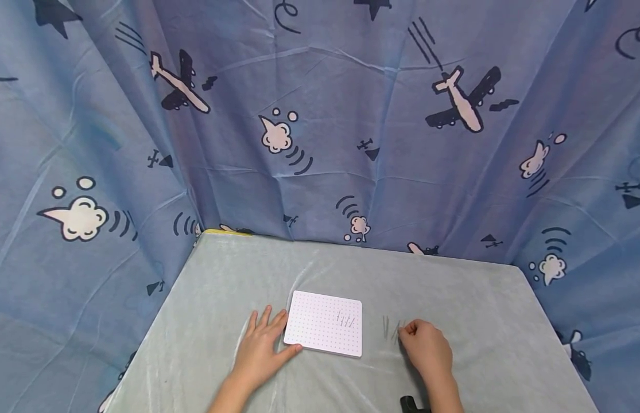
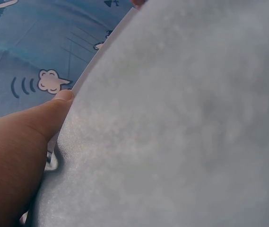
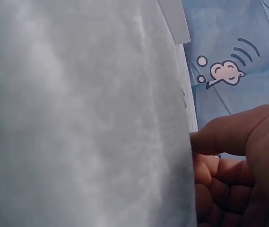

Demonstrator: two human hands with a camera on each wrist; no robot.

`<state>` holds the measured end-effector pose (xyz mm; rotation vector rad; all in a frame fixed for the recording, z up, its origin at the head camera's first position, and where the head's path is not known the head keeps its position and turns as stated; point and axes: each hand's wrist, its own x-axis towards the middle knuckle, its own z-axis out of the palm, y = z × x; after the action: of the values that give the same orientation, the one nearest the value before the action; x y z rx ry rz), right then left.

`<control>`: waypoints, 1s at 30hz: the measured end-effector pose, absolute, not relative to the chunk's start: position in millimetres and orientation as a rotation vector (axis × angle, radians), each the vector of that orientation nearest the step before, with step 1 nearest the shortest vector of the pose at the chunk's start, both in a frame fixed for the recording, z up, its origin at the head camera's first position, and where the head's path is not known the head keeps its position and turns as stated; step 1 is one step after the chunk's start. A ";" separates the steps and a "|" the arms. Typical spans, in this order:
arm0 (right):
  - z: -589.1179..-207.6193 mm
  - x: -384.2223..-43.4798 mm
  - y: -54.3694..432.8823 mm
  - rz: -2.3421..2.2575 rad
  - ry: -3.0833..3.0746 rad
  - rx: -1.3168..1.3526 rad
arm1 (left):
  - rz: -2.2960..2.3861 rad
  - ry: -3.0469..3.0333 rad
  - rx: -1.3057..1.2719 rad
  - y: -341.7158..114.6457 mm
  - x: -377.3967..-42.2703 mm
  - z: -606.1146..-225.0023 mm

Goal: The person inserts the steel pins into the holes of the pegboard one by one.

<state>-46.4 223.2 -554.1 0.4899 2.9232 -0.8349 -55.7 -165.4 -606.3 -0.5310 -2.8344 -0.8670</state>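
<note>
A white board (image 1: 320, 338) with a grid of small dots lies on the table. Several thin grey sticks (image 1: 345, 320) show on its right part. My left hand (image 1: 260, 350) is spread out at the board's left side, fingertips at its edge and thumb at the near left corner. To the right of the board, more thin grey sticks (image 1: 385, 327) lie on the cloth. My right hand (image 1: 427, 347) pinches with thumb and index finger at one of these, its other fingers curled under. In the right wrist view the board's edge (image 3: 176, 21) shows above the thumb (image 3: 219, 135); the pinched tips are partly hidden by cloth.
A grey cloth covers the table (image 1: 480, 310). A black object (image 1: 410, 404) sits at the near edge by the right forearm. Behind and at both sides hangs a blue curtain (image 1: 320, 143) with airplane prints. A yellow strip (image 1: 228, 232) shows at the far left corner.
</note>
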 end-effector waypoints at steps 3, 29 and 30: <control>-552.9 -46.8 222.9 -0.817 2.917 0.486 | -0.869 -2.832 -0.530 -165.5 -55.3 -606.4; -555.2 -51.2 217.4 -1.178 2.939 0.566 | -0.895 -2.813 -0.541 -166.2 -55.8 -606.1; -555.6 -51.8 215.3 -1.248 2.932 0.561 | -0.895 -2.811 -0.543 -166.3 -56.0 -606.4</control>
<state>-51.8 215.3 -555.6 0.5615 2.9319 -1.2482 -56.0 -166.3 -606.4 -0.5427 -2.8110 -0.8954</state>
